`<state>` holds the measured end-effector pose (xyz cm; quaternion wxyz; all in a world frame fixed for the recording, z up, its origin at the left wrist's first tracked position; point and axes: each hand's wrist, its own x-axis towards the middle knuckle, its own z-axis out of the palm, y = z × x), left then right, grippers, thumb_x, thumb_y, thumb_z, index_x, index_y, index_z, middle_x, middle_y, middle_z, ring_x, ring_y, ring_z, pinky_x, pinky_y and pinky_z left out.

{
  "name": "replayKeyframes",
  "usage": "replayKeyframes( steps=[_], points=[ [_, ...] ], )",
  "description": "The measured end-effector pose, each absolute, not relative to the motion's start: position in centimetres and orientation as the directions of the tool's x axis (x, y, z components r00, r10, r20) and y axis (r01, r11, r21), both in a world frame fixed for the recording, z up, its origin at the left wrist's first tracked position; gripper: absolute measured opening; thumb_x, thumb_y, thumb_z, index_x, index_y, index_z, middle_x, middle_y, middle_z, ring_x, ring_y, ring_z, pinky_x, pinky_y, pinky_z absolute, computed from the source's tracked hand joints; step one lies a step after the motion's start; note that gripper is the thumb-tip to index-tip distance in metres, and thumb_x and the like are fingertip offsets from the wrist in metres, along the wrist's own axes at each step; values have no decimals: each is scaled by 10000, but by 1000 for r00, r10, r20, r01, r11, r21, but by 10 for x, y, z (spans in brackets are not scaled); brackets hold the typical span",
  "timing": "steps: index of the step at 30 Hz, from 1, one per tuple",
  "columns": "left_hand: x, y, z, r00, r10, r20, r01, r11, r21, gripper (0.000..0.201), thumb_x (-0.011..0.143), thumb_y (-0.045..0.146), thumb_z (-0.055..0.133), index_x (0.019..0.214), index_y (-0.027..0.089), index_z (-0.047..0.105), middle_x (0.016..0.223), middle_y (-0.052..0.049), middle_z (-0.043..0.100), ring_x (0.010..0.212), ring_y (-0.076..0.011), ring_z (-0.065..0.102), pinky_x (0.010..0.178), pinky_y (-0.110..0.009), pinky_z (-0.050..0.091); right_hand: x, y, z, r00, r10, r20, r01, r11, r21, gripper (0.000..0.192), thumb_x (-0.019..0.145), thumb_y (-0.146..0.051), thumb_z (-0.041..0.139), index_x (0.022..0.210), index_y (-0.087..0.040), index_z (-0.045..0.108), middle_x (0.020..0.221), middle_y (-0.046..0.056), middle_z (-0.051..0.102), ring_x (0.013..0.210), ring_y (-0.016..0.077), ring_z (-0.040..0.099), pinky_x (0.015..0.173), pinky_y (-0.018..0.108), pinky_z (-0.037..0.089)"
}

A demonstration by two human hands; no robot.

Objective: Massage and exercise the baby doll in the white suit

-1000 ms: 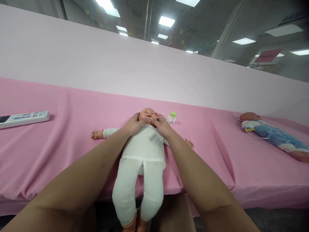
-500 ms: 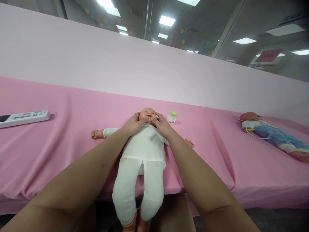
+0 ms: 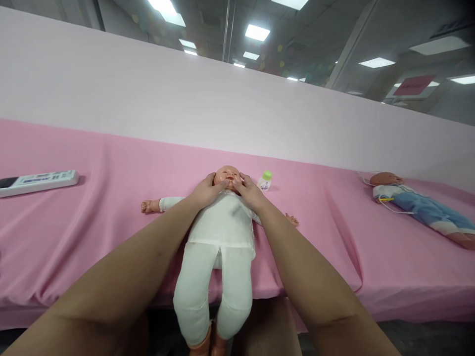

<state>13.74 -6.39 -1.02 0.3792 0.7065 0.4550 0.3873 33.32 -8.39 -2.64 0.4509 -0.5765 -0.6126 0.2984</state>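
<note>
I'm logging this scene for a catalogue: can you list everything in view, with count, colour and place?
doll in white suit: 1, white clothes, centre, on its back, legs over the table edge
doll in blue trousers: 1, blue and white, far right, lying down
small bottle: 1, white with green cap, right of the central doll's head
remote control: 1, white, far left
table cloth: 1, pink, covering the table
left hand, right hand: 2, both touching the central doll's face

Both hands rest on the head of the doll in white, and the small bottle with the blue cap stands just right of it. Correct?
Not quite: in the head view the small bottle has a green cap. Both the left hand and right hand do rest on the doll in white.
</note>
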Motion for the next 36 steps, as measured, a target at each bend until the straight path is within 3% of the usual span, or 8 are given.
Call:
replayKeyframes(
  steps=[26,36],
  points=[
    [135,-64,-10,310,927,210,340,-315,886,716,792,669,582,1343,218,504,1340,-80,621,1186,-271,602,938,-332,496,330,-90,-20,77,978,194,459,138,-878,891,827,-711,549,1523,-208,311,1453,105,496,1297,261,511,1104,392,374],
    [135,-63,-12,324,918,229,324,-335,885,671,849,657,511,1350,211,495,1365,-83,605,1211,-253,594,965,-310,487,331,-89,-22,56,976,210,454,163,-876,893,835,-758,484,1532,-230,303,1539,75,384,1389,254,407,1156,393,302]
  ],
)
